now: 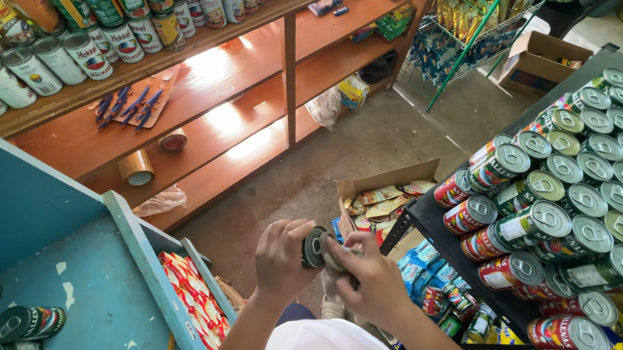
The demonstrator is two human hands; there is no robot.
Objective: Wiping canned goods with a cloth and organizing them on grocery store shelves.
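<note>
a shop worker's left hand is clamped around a small dark can, turned so its end faces the right hand, which presses a pale cloth against the can's end and stays closed on that cloth — both hands meet at the can, held in the air above the concrete floor.

just left of the can and below it stands a blue shelf where several dark green cans lie on their sides, with red and yellow packets in the bin along its near edge. right of the can, a black rack carries a heap of red and green tins stacked on their sides, ring-pull ends outward. behind the can sits an open cardboard box of sachets.

beyond the can, across the floor, wooden shelves hold tape rolls, pens on a card and a row of upright tins — another person's arm shows at the far upper right.

the likely hazards: the can is gripped only by fingertips, so a hard push of the cloth could knock it loose onto the box below; the lid's rim could nick a finger through thin cloth; an elbow swung right could start the loose heap of tins rolling off the rack.
</note>
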